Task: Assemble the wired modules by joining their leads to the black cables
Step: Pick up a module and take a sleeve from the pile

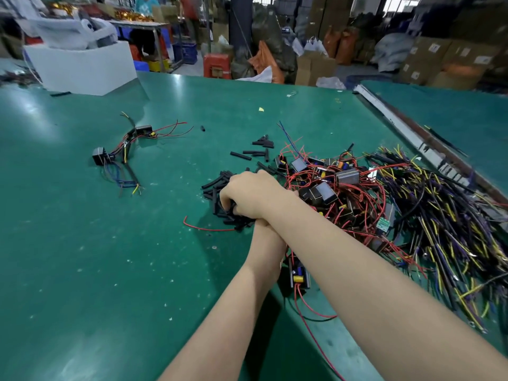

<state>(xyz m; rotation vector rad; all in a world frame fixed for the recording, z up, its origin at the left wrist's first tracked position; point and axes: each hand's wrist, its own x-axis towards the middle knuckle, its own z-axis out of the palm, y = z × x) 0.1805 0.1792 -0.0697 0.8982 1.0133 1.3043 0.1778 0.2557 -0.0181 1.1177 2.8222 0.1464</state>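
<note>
Right now, by label:
Right hand (248,192): fingers curled down into the black sleeve pieces (217,185), gripping some.
Left hand (268,243): mostly hidden under the right forearm; grip cannot be told.
Wired modules (330,185): heaped just right of the hands.
Black cables (439,215): piled further right on the green table (82,257).
Joined modules (123,149): well apart, far left.

Green bench (110,243). Right hand (251,192) curled over heap of short black tube sleeves (217,188); left hand (265,243) crossed beneath it, fingers hidden. Tangle of red-leaded modules (330,185) at 3 o'clock, black cables (445,224) beyond. Two wired modules (123,144) at 10 o'clock.
</note>
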